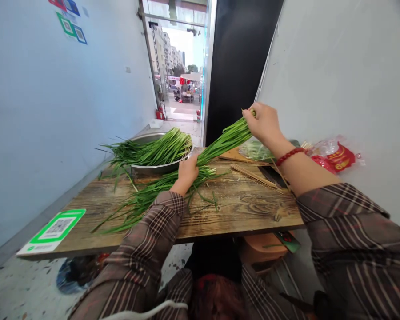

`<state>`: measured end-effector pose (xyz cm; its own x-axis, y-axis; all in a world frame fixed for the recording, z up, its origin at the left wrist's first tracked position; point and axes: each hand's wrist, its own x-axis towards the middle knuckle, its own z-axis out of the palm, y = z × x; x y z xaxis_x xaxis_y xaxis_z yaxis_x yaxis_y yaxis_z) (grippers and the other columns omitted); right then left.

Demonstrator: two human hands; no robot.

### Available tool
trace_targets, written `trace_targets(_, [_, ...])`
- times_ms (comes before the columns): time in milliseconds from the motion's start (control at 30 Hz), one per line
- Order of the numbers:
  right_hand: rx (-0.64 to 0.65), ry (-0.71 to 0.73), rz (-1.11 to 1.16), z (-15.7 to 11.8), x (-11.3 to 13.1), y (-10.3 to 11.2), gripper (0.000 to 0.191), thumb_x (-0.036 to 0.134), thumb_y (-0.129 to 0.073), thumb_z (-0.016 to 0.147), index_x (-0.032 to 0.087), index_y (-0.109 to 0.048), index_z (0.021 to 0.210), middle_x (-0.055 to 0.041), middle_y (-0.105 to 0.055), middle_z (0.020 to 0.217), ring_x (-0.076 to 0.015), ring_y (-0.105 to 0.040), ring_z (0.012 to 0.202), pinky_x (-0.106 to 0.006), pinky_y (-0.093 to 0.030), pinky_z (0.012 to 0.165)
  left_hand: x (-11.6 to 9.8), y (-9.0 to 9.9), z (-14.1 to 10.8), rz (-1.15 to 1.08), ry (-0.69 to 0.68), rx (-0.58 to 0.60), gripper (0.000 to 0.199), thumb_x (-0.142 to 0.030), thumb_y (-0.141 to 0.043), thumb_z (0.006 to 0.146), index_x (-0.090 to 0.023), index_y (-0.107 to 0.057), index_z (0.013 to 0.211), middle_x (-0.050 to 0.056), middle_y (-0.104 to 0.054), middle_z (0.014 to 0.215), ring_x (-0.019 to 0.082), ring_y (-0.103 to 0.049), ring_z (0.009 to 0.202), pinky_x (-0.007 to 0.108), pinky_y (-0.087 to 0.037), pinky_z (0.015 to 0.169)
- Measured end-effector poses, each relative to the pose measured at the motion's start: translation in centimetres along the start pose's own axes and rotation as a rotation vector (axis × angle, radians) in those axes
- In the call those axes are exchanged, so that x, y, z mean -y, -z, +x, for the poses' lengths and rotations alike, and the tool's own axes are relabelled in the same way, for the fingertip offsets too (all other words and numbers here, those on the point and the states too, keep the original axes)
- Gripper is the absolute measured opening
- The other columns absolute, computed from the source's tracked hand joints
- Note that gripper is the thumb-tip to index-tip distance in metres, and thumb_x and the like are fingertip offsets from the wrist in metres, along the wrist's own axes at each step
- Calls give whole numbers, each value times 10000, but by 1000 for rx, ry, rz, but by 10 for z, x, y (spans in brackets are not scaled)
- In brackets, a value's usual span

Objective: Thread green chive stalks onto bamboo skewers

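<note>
A bunch of long green chives (225, 138) stretches slantwise above the table between my two hands. My right hand (263, 122), raised on the right, is closed round its pale upper end. Lower down, my left hand (187, 172) has its fingers wrapped round the bunch near the middle of the table. More loose chives (146, 195) lie on the wood under and left of my left hand. Behind them, a metal basin (160, 168) holds a large heap of chives (156, 149), pale ends to the right.
The wooden table (253, 209) bears thin brown strips (255, 175), a dark blade (273, 175), a bagged bundle (256, 151) and red-and-clear plastic packaging (340, 158) at the right. A QR-code card (58, 226) lies at the left front corner.
</note>
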<state>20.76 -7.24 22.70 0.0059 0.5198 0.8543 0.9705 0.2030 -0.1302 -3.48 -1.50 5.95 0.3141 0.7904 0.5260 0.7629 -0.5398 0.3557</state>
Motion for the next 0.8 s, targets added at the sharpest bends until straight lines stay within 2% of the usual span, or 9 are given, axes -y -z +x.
trace_targets(100, [-9, -30, -44, 1, -19, 17, 343, 449, -438, 930, 186, -563, 750, -68, -568, 649, -232, -573, 718, -374, -419, 684, 30, 1, -20, 53, -100, 126, 487, -71, -499, 749, -184, -601, 1212, 110, -704, 1063, 282, -609, 1055, 445, -351, 1033])
trace_targets(167, [-26, -2, -66, 0, -27, 26, 360, 475, -424, 933, 189, -558, 760, -61, -566, 648, -224, -568, 714, -361, -411, 669, 38, 9, -25, 92, -203, 235, 523, -108, -587, 707, -167, -587, 1227, 129, -641, 1227, 302, -551, 1176, 458, -269, 1106])
trace_targets(233, [-23, 58, -71, -2, -27, 32, 362, 497, -429, 929, 195, -557, 776, -57, -576, 655, -219, -563, 714, -349, -406, 660, 35, 23, -22, 104, -269, 345, 658, -189, -703, 644, -162, -543, 1282, 147, -525, 1383, 333, -478, 1268, 475, -258, 1118])
trace_targets(333, [51, 124, -77, -6, -16, 36, 308, 469, -463, 926, 199, -569, 822, -59, -581, 659, -229, -568, 732, -351, -400, 667, 15, 56, -7, -21, -258, 433, 756, -381, -740, 660, -166, -493, 1342, 154, -502, 1404, 317, -482, 1276, 412, -346, 1078])
trace_targets(367, [74, 137, -80, -8, -10, 36, 283, 454, -483, 921, 199, -573, 838, -59, -581, 655, -235, -570, 738, -354, -397, 669, 4, 67, -1, -79, -253, 388, 762, -426, -722, 684, -154, -480, 1353, 161, -510, 1393, 307, -483, 1277, 397, -352, 1077])
trace_targets(433, [102, 179, -83, -11, 5, 34, 245, 433, -518, 908, 201, -583, 864, -58, -586, 646, -240, -572, 735, -355, -392, 660, -24, 85, 10, -197, -226, 172, 780, -466, -682, 728, -150, -427, 1394, 171, -492, 1403, 296, -472, 1284, 405, -352, 1081])
trace_targets(533, [104, 239, -95, -14, 27, 32, 237, 427, -526, 904, 200, -593, 886, -59, -594, 632, -239, -574, 706, -347, -383, 632, -76, 91, 19, -296, -332, -65, 925, -456, -742, 673, -137, -333, 1438, 188, -389, 1473, 310, -362, 1366, 446, -264, 1144])
trace_targets(667, [84, 234, -99, -18, 48, 30, 294, 447, -457, 935, 193, -591, 873, -80, -610, 659, -235, -573, 669, -346, -371, 605, -131, 63, 22, -387, -339, -195, 1130, -413, -808, 599, -100, -178, 1483, 235, -270, 1515, 361, -269, 1402, 495, -222, 1153])
trace_targets(800, [49, 193, -1, -18, 48, 38, 357, 485, -401, 951, 198, -583, 839, -74, -607, 693, -216, -566, 676, -347, -380, 619, -136, 33, 22, -483, -220, -198, 1074, -250, -745, 689, -72, -60, 1497, 282, -369, 1425, 379, -361, 1328, 534, -252, 1103])
